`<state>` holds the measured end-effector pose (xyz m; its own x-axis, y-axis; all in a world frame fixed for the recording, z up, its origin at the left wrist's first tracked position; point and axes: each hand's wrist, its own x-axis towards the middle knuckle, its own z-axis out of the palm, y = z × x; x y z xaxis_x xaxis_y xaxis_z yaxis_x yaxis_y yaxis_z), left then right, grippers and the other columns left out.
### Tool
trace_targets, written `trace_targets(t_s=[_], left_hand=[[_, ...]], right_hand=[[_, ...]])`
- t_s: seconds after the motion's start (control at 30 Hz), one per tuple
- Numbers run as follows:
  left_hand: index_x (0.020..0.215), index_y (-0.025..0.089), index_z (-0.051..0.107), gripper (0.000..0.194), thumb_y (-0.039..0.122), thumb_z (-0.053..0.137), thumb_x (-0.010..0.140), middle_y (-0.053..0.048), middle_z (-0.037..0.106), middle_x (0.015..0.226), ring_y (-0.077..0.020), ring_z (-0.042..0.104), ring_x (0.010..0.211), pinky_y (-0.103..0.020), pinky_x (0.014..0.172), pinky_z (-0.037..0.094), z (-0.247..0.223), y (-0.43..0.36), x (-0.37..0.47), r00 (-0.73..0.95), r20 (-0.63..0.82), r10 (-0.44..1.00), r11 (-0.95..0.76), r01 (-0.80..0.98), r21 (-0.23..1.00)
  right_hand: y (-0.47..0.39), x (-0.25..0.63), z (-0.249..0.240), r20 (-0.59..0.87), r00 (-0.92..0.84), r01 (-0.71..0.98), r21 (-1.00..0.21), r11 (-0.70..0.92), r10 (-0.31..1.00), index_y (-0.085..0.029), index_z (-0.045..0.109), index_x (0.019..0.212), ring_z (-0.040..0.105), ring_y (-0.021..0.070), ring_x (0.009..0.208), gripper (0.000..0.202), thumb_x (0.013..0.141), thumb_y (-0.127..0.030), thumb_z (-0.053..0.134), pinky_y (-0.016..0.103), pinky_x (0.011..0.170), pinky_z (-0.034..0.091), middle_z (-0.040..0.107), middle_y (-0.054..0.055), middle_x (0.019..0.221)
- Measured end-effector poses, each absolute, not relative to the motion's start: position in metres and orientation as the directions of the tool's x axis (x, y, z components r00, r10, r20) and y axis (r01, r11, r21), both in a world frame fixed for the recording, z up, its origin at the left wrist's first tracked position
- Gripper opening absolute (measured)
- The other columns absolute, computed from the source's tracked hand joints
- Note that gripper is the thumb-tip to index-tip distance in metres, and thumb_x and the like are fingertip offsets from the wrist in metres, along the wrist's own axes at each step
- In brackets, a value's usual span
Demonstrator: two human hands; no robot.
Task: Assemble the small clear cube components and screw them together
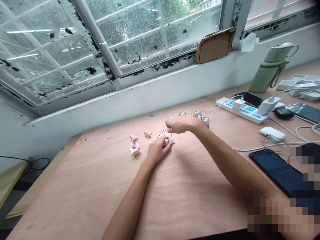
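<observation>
My right hand [181,124] is closed around a screwdriver, whose handle is hidden in the fist. The thin metal shaft [171,137] points straight down onto a small pale part [171,141] on the table. Fingertips of my left hand [158,148] pinch that part from the left and press it against the tabletop. Tiny loose bits and a pale strip [164,134] lie just beyond the left hand. Left of it sit cream pieces [148,134], a pink piece [135,145] and a cream block [134,152].
Small clear containers [197,114] stand behind my right hand. Rightward lie a power strip [243,110] with chargers and cables, an earphone case [272,133], a phone [276,170] and a green bottle [266,75]. Wall and window bound the table's far side.
</observation>
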<state>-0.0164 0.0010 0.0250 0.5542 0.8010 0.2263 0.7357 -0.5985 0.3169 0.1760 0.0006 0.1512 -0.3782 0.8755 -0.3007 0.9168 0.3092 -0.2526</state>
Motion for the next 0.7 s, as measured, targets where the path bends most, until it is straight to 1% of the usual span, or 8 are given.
trace_targets(t_s=[0.1,0.2,0.27,0.33,0.4,0.5,0.6,0.7], left_hand=[[0.117,0.024,0.064,0.027,0.039,0.057,0.096,0.002,0.063,0.078,-0.0156,0.058,0.072,-0.026,0.063,0.036,0.0259,0.0007,-0.0161,0.555,0.218,0.803,-0.596,0.736,0.321],[0.117,0.024,0.064,0.028,0.041,0.056,0.097,0.002,0.063,0.078,-0.0156,0.058,0.072,-0.026,0.063,0.036,0.0267,0.0005,-0.0157,0.551,0.212,0.807,-0.590,0.739,0.324],[0.117,0.023,0.064,0.029,0.042,0.055,0.097,0.002,0.063,0.078,-0.0157,0.058,0.072,-0.026,0.063,0.036,0.0269,0.0007,-0.0155,0.548,0.209,0.810,-0.586,0.744,0.322],[0.117,0.023,0.064,0.029,0.042,0.055,0.097,0.001,0.063,0.078,-0.0159,0.058,0.072,-0.026,0.064,0.037,0.0267,0.0012,-0.0155,0.549,0.207,0.810,-0.586,0.745,0.319],[0.118,0.023,0.064,0.029,0.042,0.055,0.097,0.001,0.063,0.078,-0.0159,0.058,0.073,-0.026,0.065,0.037,0.0261,0.0017,-0.0155,0.554,0.209,0.806,-0.592,0.742,0.315],[0.118,0.023,0.064,0.030,0.043,0.055,0.097,0.001,0.063,0.079,-0.0157,0.058,0.073,-0.026,0.065,0.037,0.0252,0.0022,-0.0158,0.558,0.215,0.801,-0.598,0.736,0.317],[0.117,0.023,0.064,0.031,0.045,0.054,0.097,0.001,0.063,0.078,-0.0155,0.058,0.072,-0.026,0.064,0.036,0.0250,0.0023,-0.0163,0.552,0.209,0.807,-0.590,0.740,0.324],[0.117,0.023,0.063,0.032,0.046,0.053,0.098,0.001,0.063,0.078,-0.0157,0.058,0.072,-0.026,0.063,0.035,0.0254,0.0021,-0.0165,0.551,0.201,0.810,-0.586,0.743,0.323]], right_hand=[[-0.0006,0.1782,0.1506,-0.311,-0.377,0.910,-0.300,0.286,0.873,-0.012,0.066,0.090,0.059,0.0176,0.059,0.026,0.093,-0.027,0.046,0.028,0.054,0.034,0.068,0.012,0.079],[0.0009,0.1755,0.1489,-0.270,-0.374,0.906,-0.310,0.288,0.887,-0.012,0.066,0.096,0.062,0.0192,0.063,0.039,0.100,-0.039,0.038,0.029,0.057,0.037,0.070,0.014,0.084],[0.0031,0.1728,0.1480,-0.241,-0.379,0.909,-0.275,0.312,0.893,-0.011,0.068,0.099,0.065,0.0214,0.069,0.041,0.102,-0.036,0.036,0.030,0.061,0.039,0.071,0.016,0.088],[0.0048,0.1711,0.1478,-0.233,-0.378,0.916,-0.235,0.325,0.896,-0.010,0.068,0.101,0.066,0.0231,0.075,0.034,0.098,-0.027,0.039,0.031,0.062,0.039,0.072,0.018,0.091],[0.0051,0.1712,0.1482,-0.244,-0.367,0.920,-0.236,0.312,0.898,-0.010,0.068,0.105,0.066,0.0232,0.075,0.030,0.094,-0.023,0.044,0.031,0.061,0.039,0.072,0.018,0.094],[0.0029,0.1741,0.1493,-0.250,-0.351,0.918,-0.280,0.279,0.903,-0.012,0.066,0.111,0.064,0.0212,0.071,0.029,0.092,-0.026,0.049,0.030,0.057,0.038,0.072,0.016,0.100],[0.0006,0.1773,0.1507,-0.258,-0.330,0.921,-0.298,0.251,0.908,-0.014,0.065,0.112,0.063,0.0198,0.072,0.029,0.092,-0.030,0.052,0.029,0.057,0.038,0.070,0.014,0.105],[0.0002,0.1782,0.1520,-0.266,-0.328,0.921,-0.305,0.244,0.907,-0.013,0.066,0.108,0.063,0.0196,0.071,0.033,0.098,-0.038,0.047,0.029,0.058,0.037,0.070,0.015,0.104]])
